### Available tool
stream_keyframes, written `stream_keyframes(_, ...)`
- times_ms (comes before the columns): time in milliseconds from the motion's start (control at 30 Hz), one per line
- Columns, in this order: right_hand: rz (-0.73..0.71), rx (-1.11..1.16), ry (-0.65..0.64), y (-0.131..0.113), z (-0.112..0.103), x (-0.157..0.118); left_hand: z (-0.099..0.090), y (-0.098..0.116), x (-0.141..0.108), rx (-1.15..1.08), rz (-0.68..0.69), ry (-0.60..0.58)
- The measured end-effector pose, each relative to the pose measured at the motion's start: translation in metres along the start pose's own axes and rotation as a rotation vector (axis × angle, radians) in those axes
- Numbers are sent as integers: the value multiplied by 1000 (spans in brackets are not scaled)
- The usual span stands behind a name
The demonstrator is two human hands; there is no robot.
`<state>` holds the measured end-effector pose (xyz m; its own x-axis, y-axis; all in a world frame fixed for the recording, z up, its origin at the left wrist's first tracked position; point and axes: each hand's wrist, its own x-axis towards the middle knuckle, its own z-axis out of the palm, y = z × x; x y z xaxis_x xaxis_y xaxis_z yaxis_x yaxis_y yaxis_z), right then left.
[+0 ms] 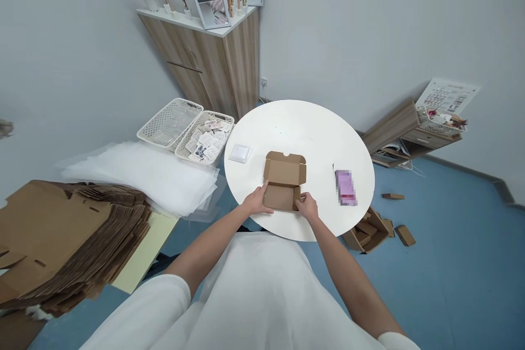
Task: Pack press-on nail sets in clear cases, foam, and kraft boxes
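Note:
A small brown cardboard box (283, 172) lies on the round white table (303, 126), its lid raised and folded back away from me. The tray part looks bare inside. My left hand (257, 200) grips the box's left wall, thumb along the edge and fingers outside. At the right front corner, my right hand (307, 205) pinches the side wall. A clear plastic packet (240, 153) rests on the table to the left. Over to the right lies a purple item (346, 187), blurred by pixelation.
Left of the table are a white basket of cards (207, 139), another basket (170, 120), white translucent sheets (139, 169) and a stack of flat cardboard (74, 235). A carton (367, 232) holding small boxes stands on the floor at right. Behind is a wooden cabinet (205, 60).

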<state>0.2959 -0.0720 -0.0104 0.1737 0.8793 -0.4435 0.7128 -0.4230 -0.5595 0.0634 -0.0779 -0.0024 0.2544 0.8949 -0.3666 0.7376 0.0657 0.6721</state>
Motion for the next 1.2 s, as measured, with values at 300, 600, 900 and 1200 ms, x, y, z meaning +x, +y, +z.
stream_keyframes(300, -8, 5, 68, -3, 9, -6, 17, -18, -26, -381, -85, 79)
stream_keyframes(600, 118, 643, -203, 16, 1, -48, 4, -13, -32, -775, -292, 10)
stream_keyframes(900, 112, 1064, -248, 19, 0, -39, -4, 13, -6, -718, -223, -100)
stream_keyframes(1200, 12, 1020, -122, 19, 0, -26, -7, 33, 13, -545, -109, -82)
